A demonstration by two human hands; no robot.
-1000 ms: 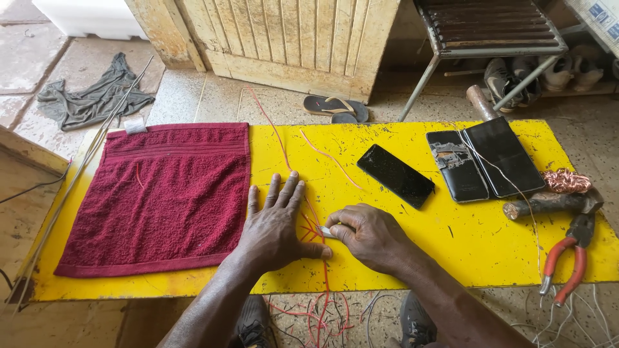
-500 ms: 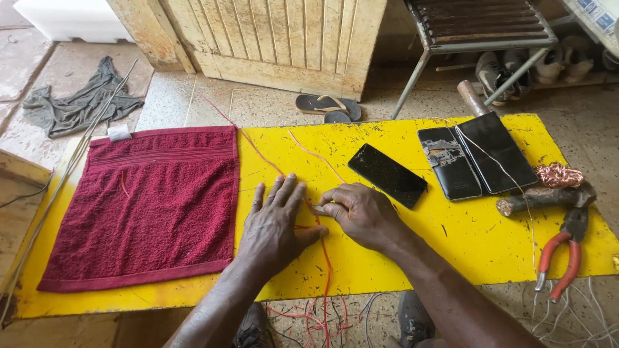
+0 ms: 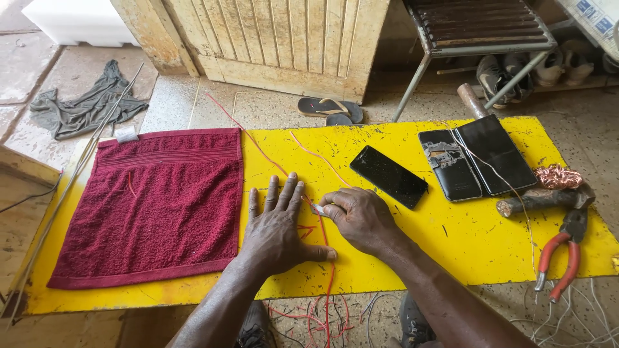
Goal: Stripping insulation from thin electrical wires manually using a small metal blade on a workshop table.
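My left hand (image 3: 278,225) lies flat, fingers spread, on the yellow board (image 3: 451,245), pressing down thin red wires (image 3: 325,258) that run off the board's near edge. My right hand (image 3: 360,218) is closed just to its right, pinching a small pale blade-like piece (image 3: 320,209) against a red wire between the two hands. Further red wire (image 3: 258,145) trails away across the board toward the far side. A dark red towel (image 3: 155,200) is spread on the board left of my left hand.
A black phone (image 3: 389,176) lies beyond my right hand. Two opened phone halves (image 3: 474,161), a copper wire coil (image 3: 558,176), a wooden-handled tool (image 3: 538,200) and red-handled pliers (image 3: 560,254) sit at the right. Sandals (image 3: 329,108), a grey cloth (image 3: 87,106), a metal chair (image 3: 477,32) stand beyond.
The view shifted slightly. My right hand drew a little closer to my left hand; my left hand stays flat on the wires.
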